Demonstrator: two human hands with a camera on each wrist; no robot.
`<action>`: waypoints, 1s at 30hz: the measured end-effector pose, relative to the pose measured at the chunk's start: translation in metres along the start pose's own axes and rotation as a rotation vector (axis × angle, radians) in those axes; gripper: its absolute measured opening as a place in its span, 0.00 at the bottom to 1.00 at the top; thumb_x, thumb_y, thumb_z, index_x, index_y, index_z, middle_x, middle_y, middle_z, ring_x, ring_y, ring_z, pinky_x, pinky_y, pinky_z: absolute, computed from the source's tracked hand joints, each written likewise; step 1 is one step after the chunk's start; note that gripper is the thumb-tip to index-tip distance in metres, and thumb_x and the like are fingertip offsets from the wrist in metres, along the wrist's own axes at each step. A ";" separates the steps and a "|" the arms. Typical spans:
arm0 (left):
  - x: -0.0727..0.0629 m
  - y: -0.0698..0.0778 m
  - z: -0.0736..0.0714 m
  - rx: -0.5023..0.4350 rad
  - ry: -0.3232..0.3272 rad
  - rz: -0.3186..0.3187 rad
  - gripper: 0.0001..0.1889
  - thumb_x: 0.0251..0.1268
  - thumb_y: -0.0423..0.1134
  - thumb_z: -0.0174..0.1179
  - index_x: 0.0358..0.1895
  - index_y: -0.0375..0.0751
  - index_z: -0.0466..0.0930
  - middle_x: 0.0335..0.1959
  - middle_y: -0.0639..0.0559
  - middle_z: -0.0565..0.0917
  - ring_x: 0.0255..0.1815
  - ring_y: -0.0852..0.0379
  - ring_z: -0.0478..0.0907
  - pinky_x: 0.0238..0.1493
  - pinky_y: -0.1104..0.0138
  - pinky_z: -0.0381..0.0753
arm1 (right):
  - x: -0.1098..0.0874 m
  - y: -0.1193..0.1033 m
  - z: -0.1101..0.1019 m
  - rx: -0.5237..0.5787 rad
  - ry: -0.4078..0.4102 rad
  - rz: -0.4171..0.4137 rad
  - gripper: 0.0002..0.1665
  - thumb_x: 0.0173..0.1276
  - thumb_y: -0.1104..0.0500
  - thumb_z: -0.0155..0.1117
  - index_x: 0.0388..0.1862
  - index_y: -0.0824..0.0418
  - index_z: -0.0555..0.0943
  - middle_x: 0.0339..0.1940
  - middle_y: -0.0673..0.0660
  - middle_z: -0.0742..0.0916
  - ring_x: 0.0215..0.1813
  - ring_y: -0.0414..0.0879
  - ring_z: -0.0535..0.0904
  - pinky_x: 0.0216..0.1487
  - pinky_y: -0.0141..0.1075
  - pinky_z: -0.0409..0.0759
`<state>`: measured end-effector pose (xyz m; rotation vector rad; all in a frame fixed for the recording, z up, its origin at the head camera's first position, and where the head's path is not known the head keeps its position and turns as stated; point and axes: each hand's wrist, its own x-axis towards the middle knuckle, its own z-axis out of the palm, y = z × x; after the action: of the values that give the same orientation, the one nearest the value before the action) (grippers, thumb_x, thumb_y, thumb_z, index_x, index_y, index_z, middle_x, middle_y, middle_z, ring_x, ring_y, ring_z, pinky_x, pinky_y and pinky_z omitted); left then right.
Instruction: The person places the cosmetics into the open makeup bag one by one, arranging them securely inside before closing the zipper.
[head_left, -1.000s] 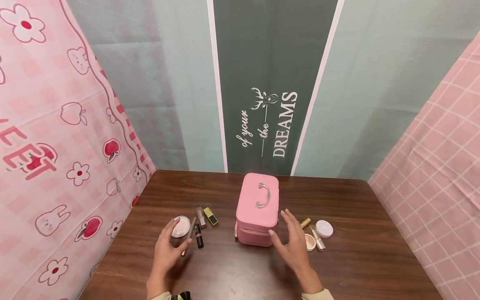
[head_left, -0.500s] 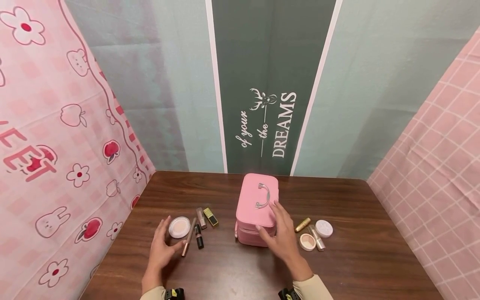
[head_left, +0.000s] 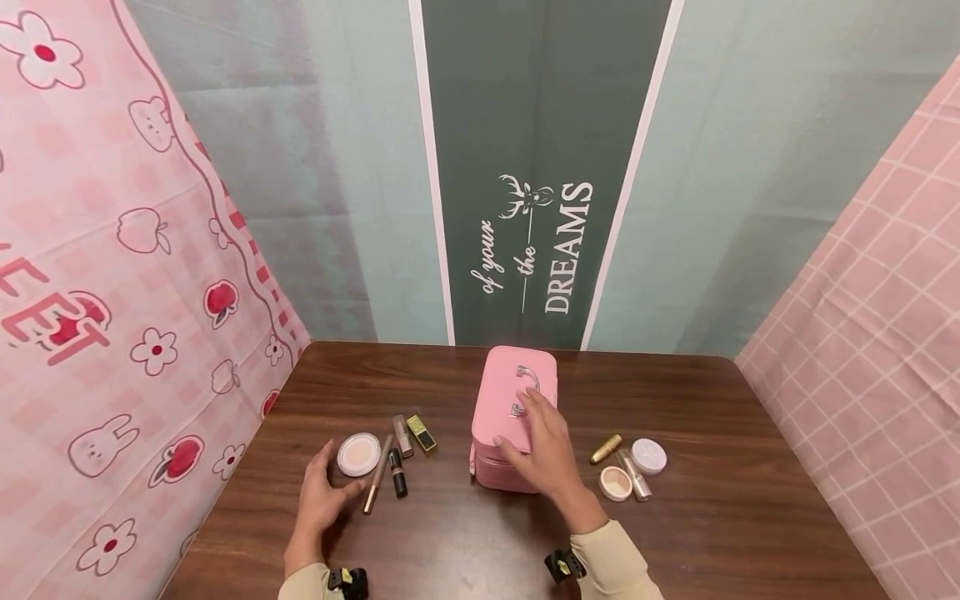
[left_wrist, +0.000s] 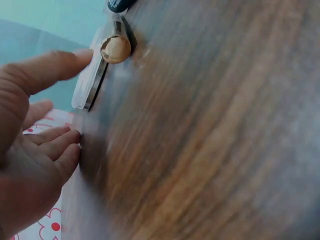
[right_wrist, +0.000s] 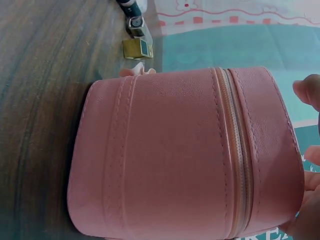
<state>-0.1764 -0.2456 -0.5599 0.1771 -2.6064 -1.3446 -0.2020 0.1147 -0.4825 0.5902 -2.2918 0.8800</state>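
Observation:
A pink zippered vanity case with a silver handle on its lid stands at mid-table. My right hand is over the lid's near right part, fingertips at the handle and partly hiding it. The right wrist view shows the case's zipper closed and the fingers, spread and uncurled, by the lid. On the left, my left hand lies with fingers apart beside a round compact and a slim brown cosmetic pencil. Its thumb is near the pencil's gold end; contact is unclear.
Left of the case lie a black lipstick, a clear-capped tube and a gold-and-black box-shaped item. To its right are a gold tube, a clear-and-gold tube, an open-faced palette and a white round container.
My right hand has moved left and forward from beside the case to over its lid, at the handle. My left hand has shifted slightly left and back, uncovering the compact.

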 end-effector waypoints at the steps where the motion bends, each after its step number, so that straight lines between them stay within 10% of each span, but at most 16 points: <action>1: 0.001 -0.001 0.000 0.010 0.001 -0.010 0.46 0.38 0.29 0.73 0.65 0.22 0.56 0.61 0.24 0.60 0.64 0.32 0.54 0.62 0.46 0.52 | 0.001 0.000 0.001 -0.009 -0.013 -0.002 0.46 0.46 0.49 0.74 0.62 0.68 0.69 0.61 0.68 0.73 0.61 0.61 0.67 0.57 0.58 0.63; 30: 0.013 0.002 0.017 0.241 0.058 -0.123 0.42 0.35 0.40 0.74 0.58 0.26 0.67 0.55 0.27 0.68 0.56 0.29 0.62 0.47 0.37 0.60 | -0.001 0.005 0.013 -0.244 -0.138 -0.054 0.48 0.40 0.35 0.74 0.56 0.63 0.75 0.52 0.58 0.78 0.57 0.54 0.70 0.59 0.56 0.61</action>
<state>-0.1929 -0.2334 -0.5663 0.4134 -2.7401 -1.0379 -0.2089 0.1092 -0.4928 0.6164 -2.4477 0.5375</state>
